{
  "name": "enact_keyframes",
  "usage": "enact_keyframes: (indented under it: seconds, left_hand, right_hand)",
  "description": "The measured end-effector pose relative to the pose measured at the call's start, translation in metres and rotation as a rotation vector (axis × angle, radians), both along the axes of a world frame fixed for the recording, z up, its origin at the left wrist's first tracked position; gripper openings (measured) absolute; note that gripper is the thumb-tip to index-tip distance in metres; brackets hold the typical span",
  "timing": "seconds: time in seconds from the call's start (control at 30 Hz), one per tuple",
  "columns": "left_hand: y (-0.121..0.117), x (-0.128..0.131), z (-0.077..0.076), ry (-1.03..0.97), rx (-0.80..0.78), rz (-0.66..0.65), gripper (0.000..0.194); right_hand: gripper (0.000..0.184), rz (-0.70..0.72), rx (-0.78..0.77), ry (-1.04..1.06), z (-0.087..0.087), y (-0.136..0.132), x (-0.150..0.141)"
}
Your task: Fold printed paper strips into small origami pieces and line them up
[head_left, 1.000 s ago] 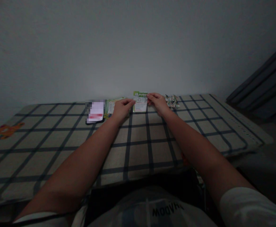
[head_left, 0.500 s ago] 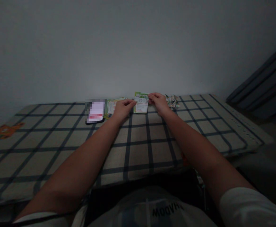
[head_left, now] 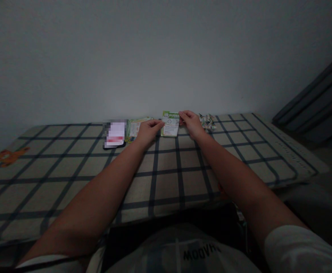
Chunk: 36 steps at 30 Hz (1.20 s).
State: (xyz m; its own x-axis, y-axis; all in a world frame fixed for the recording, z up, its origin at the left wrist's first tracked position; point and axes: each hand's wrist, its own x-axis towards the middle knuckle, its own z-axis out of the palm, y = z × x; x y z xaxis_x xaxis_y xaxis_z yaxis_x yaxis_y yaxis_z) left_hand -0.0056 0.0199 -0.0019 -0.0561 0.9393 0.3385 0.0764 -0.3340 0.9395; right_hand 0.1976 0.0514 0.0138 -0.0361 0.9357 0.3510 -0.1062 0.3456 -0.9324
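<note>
A green-and-white printed card or packet is held up between my hands near the far side of the table. My left hand pinches its left edge, and my right hand grips its upper right edge with the fingertips. Lines of print and a round picture show on its face, too small to read. Partly behind my left hand lie similar green-and-white printed pieces. Just right of my right hand sits a small heap of crumpled, multicoloured pieces.
A phone with a lit, blurred-out screen lies left of the printed pieces. The table wears a checked cloth with an orange figure at the left. A pale wall stands behind; a dark curtain hangs at the right.
The card has tilted slightly and shifted a little to the right in my fingers. Both hands stay almost in the same place.
</note>
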Motion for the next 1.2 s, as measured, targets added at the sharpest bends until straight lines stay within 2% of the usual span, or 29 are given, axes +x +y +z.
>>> enact_keyframes:
  seconds: [0.2, 0.4, 0.57, 0.83, 1.0, 1.2]
  left_hand:
    - [0.0028, -0.0006, 0.0005, -0.077, 0.007, 0.076, 0.030]
    - [0.0065, -0.0028, -0.0017, -0.099, 0.047, 0.111, 0.028]
    - [0.0046, -0.0038, 0.0012, -0.078, 0.054, 0.130, 0.029]
    - [0.0030, -0.0038, 0.0028, -0.026, 0.086, 0.138, 0.028]
    - [0.0030, -0.0036, 0.0021, -0.039, 0.059, 0.150, 0.029]
    - [0.0047, -0.0041, 0.0021, -0.059, 0.064, 0.172, 0.031]
  right_hand:
    - [0.038, 0.110, -0.058, -0.119, -0.0046, -0.0017, -0.0003]
    - [0.028, 0.175, -0.052, -0.187, -0.0046, -0.0062, -0.0012]
    - [0.027, 0.182, -0.073, -0.199, -0.0048, -0.0063, -0.0004]
    - [0.026, 0.127, 0.010, -0.266, 0.0001, -0.0095, -0.0012]
    - [0.023, 0.110, -0.046, -0.262, 0.0012, -0.0098, -0.0030]
    - [0.023, 0.161, -0.065, -0.252, -0.0040, -0.0085, -0.0018]
